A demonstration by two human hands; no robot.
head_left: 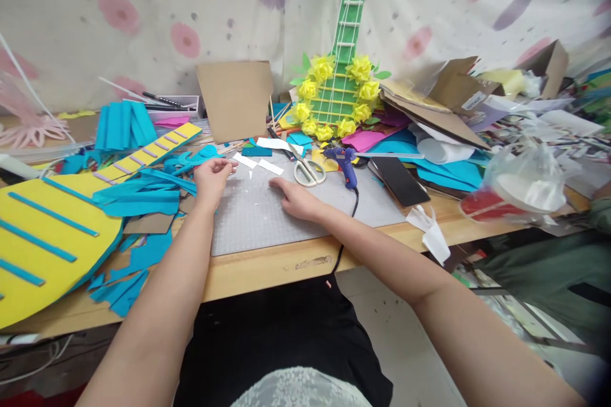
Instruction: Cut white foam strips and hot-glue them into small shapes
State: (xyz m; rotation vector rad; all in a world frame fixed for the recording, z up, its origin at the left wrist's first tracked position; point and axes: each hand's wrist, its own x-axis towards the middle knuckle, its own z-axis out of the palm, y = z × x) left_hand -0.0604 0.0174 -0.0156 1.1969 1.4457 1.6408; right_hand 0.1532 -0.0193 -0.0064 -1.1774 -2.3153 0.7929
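Note:
My left hand [211, 181] is held over the left edge of the grey cutting mat [248, 222], thumb and fingers pinched together. Whatever lies between these fingertips is too small to make out. Two short white paper strips [270, 167] lie just beyond, with tiny white scraps [251, 175] on the mat. My right hand [300, 201] rests low over the middle of the mat, its index finger stretched toward the scraps and nothing visible in it. Close past it are scissors [309, 173] with pale handles and a blue glue gun [344, 162].
Left, a yellow paper guitar [57, 229] lies among blue paper scraps [138, 267]. A green guitar [338, 92] with yellow flowers stands behind. A black phone [400, 179] and a plastic-bagged cup [515, 184] are right. The glue gun's cord [356, 200] hangs over the table edge.

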